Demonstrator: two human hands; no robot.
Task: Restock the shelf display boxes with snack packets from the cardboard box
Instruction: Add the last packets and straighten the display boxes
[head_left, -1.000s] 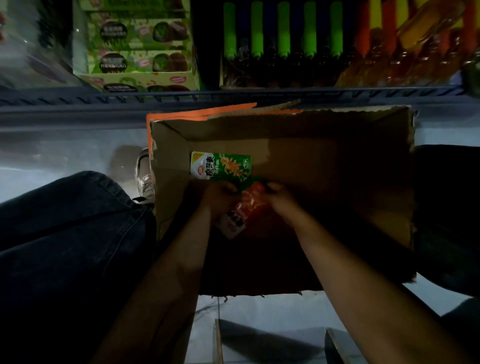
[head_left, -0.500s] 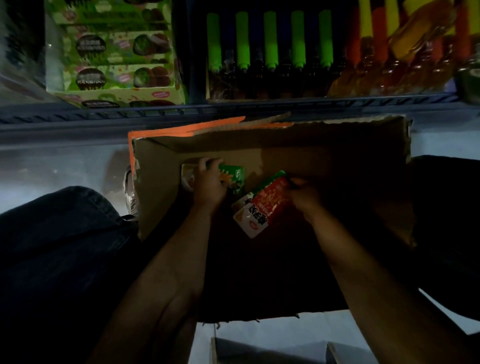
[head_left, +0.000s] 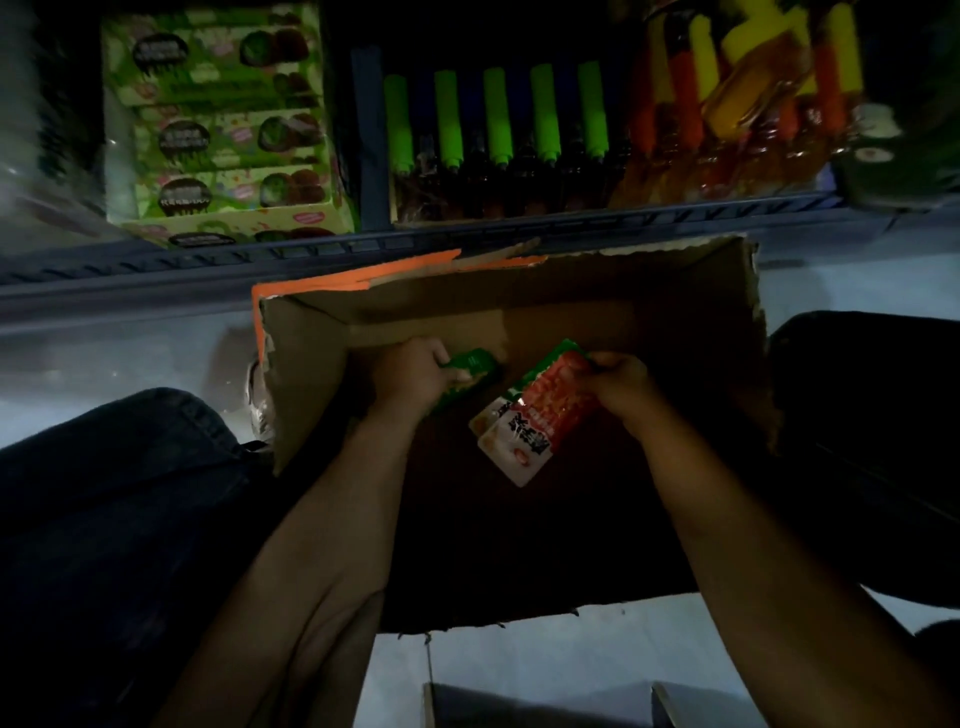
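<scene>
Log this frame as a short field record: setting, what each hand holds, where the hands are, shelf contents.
setting: open cardboard box on the floor below a shelf
left hand: grips a green packet
right hand: pinches red-and-white packets, more than one, by their top edge
hand position: both inside the box
shelf contents: green display boxes at left, bottles with green caps in the middle
lighting: dim

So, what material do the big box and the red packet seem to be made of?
Box: corrugated cardboard, it seems; matte brown walls, ragged torn rims, orange print outside.
Red packet: probably thin plastic film, glossy; it catches light and bends softly in the right hand.
</scene>
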